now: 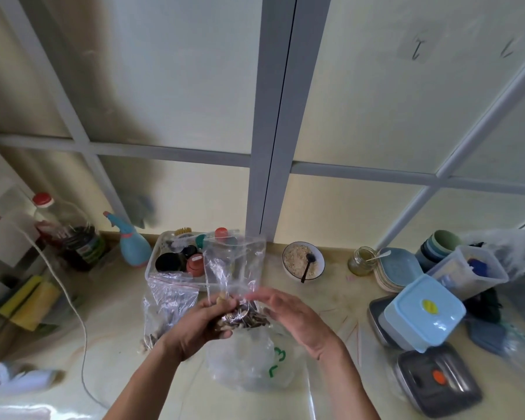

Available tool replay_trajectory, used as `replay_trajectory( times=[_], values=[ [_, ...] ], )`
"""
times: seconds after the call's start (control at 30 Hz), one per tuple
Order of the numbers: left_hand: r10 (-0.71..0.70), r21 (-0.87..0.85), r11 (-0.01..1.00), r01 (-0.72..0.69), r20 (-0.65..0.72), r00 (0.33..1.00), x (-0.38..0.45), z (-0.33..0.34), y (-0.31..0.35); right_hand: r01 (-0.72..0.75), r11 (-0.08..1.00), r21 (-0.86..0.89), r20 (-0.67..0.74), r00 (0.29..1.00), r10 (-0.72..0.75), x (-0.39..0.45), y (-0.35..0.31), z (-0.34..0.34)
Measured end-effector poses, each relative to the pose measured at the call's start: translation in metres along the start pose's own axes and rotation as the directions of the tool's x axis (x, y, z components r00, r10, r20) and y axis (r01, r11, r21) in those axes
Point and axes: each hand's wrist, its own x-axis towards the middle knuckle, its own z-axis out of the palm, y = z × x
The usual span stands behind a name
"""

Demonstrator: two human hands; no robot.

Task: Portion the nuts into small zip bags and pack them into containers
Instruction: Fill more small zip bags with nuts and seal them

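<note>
Cluttered table (pixel 119 344) by the window: left hand (pixel 200 322) grips a part-filled zip bag (pixel 235 268) of nuts, right hand (pixel 291 316) open beside it. One filled bag (pixel 169 301) stands ready; containers (pixel 422 313) unpacked.

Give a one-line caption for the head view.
Left hand grips a nut-filled zip bag above the counter; right hand open alongside.

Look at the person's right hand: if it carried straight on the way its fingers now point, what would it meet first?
The right hand, fingers straight, points left toward the small zip bag of nuts that the left hand holds up. It would probably meet that bag first, though motion blur leaves the gap between them unclear.
</note>
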Motion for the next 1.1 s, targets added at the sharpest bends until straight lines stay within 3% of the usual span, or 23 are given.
replay_trajectory(
  times=[0.1,0.17,0.27,0.4,0.47,0.57,0.77,0.97,1.1],
  values=[
    [-0.014,0.135,0.991,0.0,0.101,0.995,-0.003,-0.002,0.005,-0.011,0.994,-0.105,0.086,0.996,0.02,0.003,-0.003,0.009],
    [-0.017,0.165,0.986,-0.003,0.12,0.993,-0.002,-0.001,0.007,0.001,0.996,-0.087,0.038,0.999,0.003,0.006,-0.002,0.013],
    [0.004,0.152,0.988,-0.017,0.084,0.996,0.0,-0.003,0.007,0.036,0.999,-0.018,-0.154,0.987,-0.039,0.008,-0.002,0.009],
    [0.023,0.024,0.999,-0.023,-0.001,1.0,0.003,-0.011,0.003,0.124,0.965,0.232,-0.415,0.91,-0.017,0.01,0.004,-0.002],
    [0.036,-0.015,0.999,-0.037,-0.008,0.999,0.003,-0.01,0.001,0.046,0.975,0.218,-0.398,0.916,0.046,0.011,0.007,-0.005],
    [0.058,-0.053,0.997,-0.06,-0.045,0.997,0.001,-0.005,0.0,-0.086,0.989,0.12,-0.26,0.959,0.115,0.011,0.011,-0.002],
    [0.061,-0.091,0.994,-0.068,-0.074,0.995,-0.001,-0.003,-0.003,-0.057,0.997,0.051,-0.344,0.936,0.071,0.016,0.021,0.005],
    [0.08,-0.212,0.972,-0.104,-0.118,0.99,0.003,0.001,-0.009,0.003,0.97,0.241,-0.534,0.835,0.13,0.021,0.025,0.018],
    [0.077,-0.091,0.992,-0.084,-0.073,0.994,0.004,0.005,-0.012,0.015,0.948,0.317,-0.485,0.862,0.148,0.019,0.02,0.021]
  ],
)
